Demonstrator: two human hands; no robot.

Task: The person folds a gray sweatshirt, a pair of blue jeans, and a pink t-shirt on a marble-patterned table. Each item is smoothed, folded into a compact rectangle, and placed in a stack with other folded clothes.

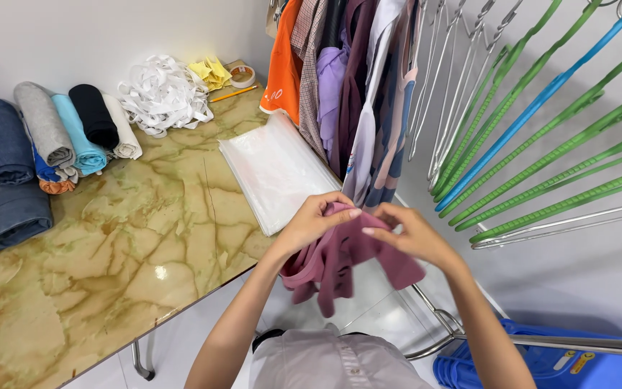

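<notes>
Mauve knit cloth, a soft garment (340, 256), is held up near the body, right of the marble-patterned bench (109, 245). It is pinched closed by the left hand (311, 223) and right hand (412, 234); edges are best kept level.

A marble-patterned table (131, 245) stands against a plain white wall (73, 36).

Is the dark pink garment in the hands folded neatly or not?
Not folded. The dark pink garment hangs bunched and crumpled from the left hand and right hand, which pinch its top edge.
</notes>
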